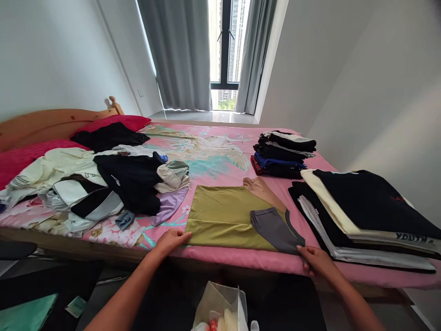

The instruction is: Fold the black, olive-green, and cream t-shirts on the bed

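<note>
An olive-green T-shirt (220, 209) with one grey and one tan sleeve lies flat near the front edge of the bed, its sleeves turned inward over the body. My left hand (172, 241) pinches the shirt's near left corner, at the hem. At the collar end, my right hand (312, 258) pinches the near right corner beside the grey sleeve. A long crease runs across the green body between the two hands. Both hands are low, at the mattress edge.
Rumpled clothes (131, 184) are heaped on the left of the bed. Folded shirts (375, 207) form a large stack at right, with a smaller dark stack (280, 154) behind. A bag (223, 303) is below the bed's front edge.
</note>
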### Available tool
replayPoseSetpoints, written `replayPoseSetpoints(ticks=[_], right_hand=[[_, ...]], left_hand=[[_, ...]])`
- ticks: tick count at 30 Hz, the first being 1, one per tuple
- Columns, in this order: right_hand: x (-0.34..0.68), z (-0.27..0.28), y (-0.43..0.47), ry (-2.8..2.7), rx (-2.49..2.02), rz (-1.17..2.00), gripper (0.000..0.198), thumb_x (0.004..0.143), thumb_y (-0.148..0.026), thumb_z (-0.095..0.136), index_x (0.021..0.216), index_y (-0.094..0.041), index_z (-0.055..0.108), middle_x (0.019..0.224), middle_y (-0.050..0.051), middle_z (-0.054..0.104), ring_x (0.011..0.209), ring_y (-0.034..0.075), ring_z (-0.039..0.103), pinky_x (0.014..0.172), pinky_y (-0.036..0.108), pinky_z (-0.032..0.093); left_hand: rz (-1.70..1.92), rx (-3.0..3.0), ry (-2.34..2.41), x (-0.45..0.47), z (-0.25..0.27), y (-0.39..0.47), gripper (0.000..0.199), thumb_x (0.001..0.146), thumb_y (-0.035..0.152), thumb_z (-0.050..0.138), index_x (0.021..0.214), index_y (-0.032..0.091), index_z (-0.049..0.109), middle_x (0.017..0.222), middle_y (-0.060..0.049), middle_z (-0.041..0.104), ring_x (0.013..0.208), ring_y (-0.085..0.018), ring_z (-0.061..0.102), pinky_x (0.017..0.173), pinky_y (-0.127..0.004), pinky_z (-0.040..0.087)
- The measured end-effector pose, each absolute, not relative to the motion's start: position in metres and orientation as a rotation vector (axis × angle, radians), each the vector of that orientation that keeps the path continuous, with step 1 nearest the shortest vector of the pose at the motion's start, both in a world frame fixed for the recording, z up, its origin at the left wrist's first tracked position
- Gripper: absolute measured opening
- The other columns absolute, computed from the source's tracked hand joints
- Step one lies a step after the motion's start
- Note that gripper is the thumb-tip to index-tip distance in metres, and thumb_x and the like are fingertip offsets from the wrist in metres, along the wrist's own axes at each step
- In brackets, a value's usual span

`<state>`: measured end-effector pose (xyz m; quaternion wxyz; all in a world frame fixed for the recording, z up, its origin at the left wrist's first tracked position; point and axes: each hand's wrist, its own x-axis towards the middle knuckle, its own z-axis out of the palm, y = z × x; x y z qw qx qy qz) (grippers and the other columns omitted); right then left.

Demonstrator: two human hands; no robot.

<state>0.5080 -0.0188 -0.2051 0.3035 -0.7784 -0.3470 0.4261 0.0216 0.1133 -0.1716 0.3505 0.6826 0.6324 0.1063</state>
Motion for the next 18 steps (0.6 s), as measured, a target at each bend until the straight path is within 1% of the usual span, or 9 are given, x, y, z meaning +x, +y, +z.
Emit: replayPoseSetpoints(ticks=[4, 9, 14, 18], right_hand=[[0.504, -0.205, -0.017, -0.842, -2.007, 1.169, 0.040, 0.076, -0.059, 0.047, 0.062, -0.022, 0.041, 0.040, -0.004, 0.047, 0.028, 0.010, 0.041, 0.029, 0.020, 0.023], [0.508, -0.207, -0.021, -0.767, -1.913, 1.308, 0.034, 0.076, -0.051, 0.051, 0.064, -0.022, 0.039, 0.042, -0.005, 0.046, 0.029, 0.008, 0.039, 0.029, 0.017, 0.019], [0.506, -0.199, -0.021, -0.748, -1.901, 1.334, 0.033, 0.076, -0.051, 0.054, 0.069, -0.022, 0.041, 0.045, -0.006, 0.048, 0.032, 0.009, 0.041, 0.029, 0.017, 0.023], [0.499, -0.192, -0.022, -0.771, -1.951, 1.282, 0.031, 0.079, -0.048, 0.050, 0.067, -0.022, 0.038, 0.046, -0.006, 0.047, 0.033, 0.009, 0.042, 0.031, 0.018, 0.025]], left_hand=[[0.302, 1.726, 1.615, 0.024, -0.170, 0.115, 0.050, 0.068, 0.066, 0.044, 0.049, 0.020, 0.039, 0.048, 0.005, 0.031, 0.048, -0.010, 0.029, 0.050, -0.026, 0.014], [0.242, 1.692, 1.559, 0.020, -0.172, 0.111, 0.051, 0.063, 0.067, 0.051, 0.048, 0.021, 0.035, 0.046, 0.006, 0.025, 0.047, -0.009, 0.023, 0.049, -0.026, 0.012], [0.272, 1.697, 1.587, 0.021, -0.173, 0.111, 0.049, 0.063, 0.066, 0.051, 0.050, 0.020, 0.038, 0.048, 0.006, 0.028, 0.048, -0.009, 0.025, 0.050, -0.026, 0.013], [0.296, 1.715, 1.607, 0.023, -0.175, 0.114, 0.049, 0.062, 0.065, 0.053, 0.050, 0.021, 0.036, 0.048, 0.006, 0.029, 0.048, -0.010, 0.027, 0.049, -0.026, 0.014]])
